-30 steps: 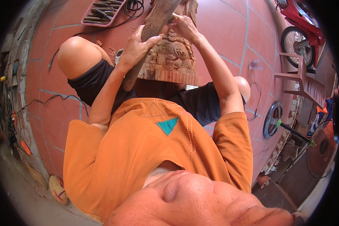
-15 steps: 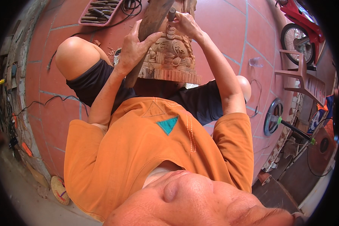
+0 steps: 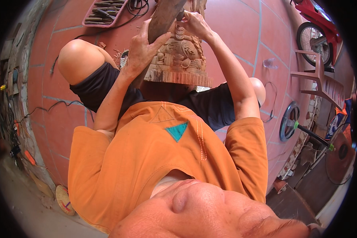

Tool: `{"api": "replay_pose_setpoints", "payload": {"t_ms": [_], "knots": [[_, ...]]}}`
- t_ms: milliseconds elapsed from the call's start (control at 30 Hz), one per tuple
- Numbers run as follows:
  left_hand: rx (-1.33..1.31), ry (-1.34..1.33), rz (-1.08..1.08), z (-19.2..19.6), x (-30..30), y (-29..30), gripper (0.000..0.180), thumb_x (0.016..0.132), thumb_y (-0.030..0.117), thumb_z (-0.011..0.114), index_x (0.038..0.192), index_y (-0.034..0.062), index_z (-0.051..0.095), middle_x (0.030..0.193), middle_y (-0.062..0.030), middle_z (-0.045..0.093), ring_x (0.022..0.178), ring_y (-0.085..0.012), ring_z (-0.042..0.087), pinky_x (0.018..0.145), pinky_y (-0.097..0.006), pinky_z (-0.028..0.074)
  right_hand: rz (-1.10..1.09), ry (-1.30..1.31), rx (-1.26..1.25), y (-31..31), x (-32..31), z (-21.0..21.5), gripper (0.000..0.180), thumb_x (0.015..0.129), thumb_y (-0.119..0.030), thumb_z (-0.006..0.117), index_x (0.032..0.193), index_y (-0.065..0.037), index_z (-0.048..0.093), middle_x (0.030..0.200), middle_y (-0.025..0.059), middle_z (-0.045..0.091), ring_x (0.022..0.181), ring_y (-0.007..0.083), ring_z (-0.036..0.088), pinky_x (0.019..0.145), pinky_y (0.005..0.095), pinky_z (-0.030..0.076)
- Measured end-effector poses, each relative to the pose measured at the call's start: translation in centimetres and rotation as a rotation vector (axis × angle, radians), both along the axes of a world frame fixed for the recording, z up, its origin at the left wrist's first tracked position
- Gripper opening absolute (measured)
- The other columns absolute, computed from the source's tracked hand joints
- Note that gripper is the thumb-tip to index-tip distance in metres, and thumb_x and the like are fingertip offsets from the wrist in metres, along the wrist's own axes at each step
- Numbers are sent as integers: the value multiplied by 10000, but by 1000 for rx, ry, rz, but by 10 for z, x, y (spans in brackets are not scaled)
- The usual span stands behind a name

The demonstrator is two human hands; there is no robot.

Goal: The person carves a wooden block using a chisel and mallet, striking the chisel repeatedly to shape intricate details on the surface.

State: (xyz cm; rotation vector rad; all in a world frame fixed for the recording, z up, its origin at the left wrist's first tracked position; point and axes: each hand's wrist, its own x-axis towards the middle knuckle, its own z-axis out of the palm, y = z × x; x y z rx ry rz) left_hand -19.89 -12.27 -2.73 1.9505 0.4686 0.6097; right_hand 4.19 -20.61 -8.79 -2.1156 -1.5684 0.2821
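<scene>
A carved wooden figure (image 3: 182,55) with ornate relief stands on its square base between my knees on the red tiled floor. My left hand (image 3: 144,47) grips a thick wooden mallet (image 3: 164,18) that slants up to the right, beside the carving's left side. My right hand (image 3: 194,24) is closed around a thin chisel (image 3: 180,16) at the top of the carving, its blade pointing down onto the wood. The upper part of the carving runs out of the frame.
A tray of carving tools (image 3: 105,11) and cables lie on the floor at the top left. A red motorcycle (image 3: 317,27), a plastic chair (image 3: 321,81) and a weight bar (image 3: 291,123) stand at the right. A woven mat (image 3: 65,200) lies at the lower left.
The mallet has dipped a little toward the chisel, and the carving sits slightly higher in the frame. Both hands keep their grips.
</scene>
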Motion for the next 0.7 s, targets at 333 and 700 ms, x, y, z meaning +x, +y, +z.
{"api": "replay_pose_setpoints", "payload": {"t_ms": [333, 700], "knots": [[-35, 132, -26, -12, 0, 8, 563, 926, 344, 739, 1313, -27, 568, 1110, -168, 725, 1001, -210, 702, 890, -346, 529, -96, 183, 21, -10, 21, -9, 287, 900, -260, 743, 1132, -96, 707, 1005, 137, 761, 947, 283, 741, 837, 407, 571], [1, 67, -57, -4, -2, 6, 676, 907, 436, 742, 1331, -44, 524, 1094, -245, 724, 1052, -347, 717, 885, -414, 554, -63, 131, -11, -11, 6, 4, 232, 897, -240, 721, 1067, -83, 701, 1004, 163, 756, 955, 306, 737, 838, 422, 567]]}}
